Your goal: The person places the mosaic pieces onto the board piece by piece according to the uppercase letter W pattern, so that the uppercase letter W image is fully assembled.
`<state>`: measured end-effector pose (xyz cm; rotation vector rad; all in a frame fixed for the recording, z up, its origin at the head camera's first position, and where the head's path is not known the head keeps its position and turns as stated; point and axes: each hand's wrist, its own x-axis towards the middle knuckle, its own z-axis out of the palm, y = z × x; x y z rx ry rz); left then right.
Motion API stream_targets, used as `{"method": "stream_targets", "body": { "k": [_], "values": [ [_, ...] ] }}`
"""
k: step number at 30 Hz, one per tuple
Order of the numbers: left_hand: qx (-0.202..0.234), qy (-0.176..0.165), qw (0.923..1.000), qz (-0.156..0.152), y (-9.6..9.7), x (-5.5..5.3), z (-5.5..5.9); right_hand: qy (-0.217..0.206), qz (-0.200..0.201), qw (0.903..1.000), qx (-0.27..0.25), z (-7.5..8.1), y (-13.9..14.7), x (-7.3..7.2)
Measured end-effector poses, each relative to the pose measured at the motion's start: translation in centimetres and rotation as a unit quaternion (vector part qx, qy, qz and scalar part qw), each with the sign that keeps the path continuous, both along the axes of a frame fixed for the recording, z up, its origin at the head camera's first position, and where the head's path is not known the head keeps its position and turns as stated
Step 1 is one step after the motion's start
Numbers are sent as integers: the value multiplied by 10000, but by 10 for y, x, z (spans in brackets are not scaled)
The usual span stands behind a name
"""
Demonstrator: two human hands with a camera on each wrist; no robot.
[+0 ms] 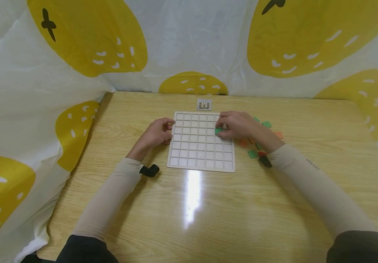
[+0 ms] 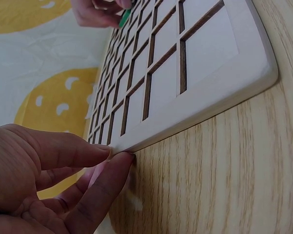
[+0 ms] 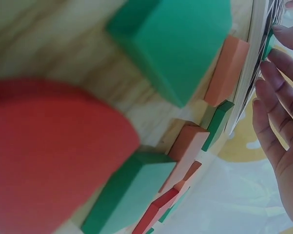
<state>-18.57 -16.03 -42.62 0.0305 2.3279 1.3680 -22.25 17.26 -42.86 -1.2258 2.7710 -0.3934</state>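
A pale square grid board point(image 1: 200, 169) with rows of square cells lies flat on the table. My left hand point(image 1: 157, 132) is at its left edge; in the left wrist view the thumb point(image 2: 83, 150) and index finger pinch the board's rim. Over the upper right cells, my right hand point(image 1: 240, 124) holds a green square tile point(image 1: 218, 131) between thumb and fingers. That tile overlaps a cell near the board's right side. All the other cells in sight are bare.
Right of the board, partly under my right forearm, lie several loose tiles: green ones point(image 1: 252, 154), orange ones point(image 1: 279, 135) and a red one point(image 3: 53, 156). A small card point(image 1: 204, 105) with a gridded pattern lies behind the board. A patterned curtain point(image 1: 195, 47) hangs beyond the table.
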Motion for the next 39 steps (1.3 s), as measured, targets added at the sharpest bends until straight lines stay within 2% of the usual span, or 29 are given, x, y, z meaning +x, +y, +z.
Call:
{"method": "stream_targets", "body": {
  "k": [16, 20, 28, 39],
  "values": [
    [19, -11, 10000, -22, -1, -1, -2, 226, -26, 9997, 42, 0, 1, 2],
    [29, -39, 10000, -20, 0, -1, -1, 84, -193, 9998, -17, 2, 5, 1],
    [-21, -16, 10000, -44, 0, -1, 0, -404, -511, 9978, -75, 17, 21, 4],
    [-55, -29, 10000, -49, 1, -2, 0, -803, -563, 9951, -91, 22, 59, 9]
  ]
}}
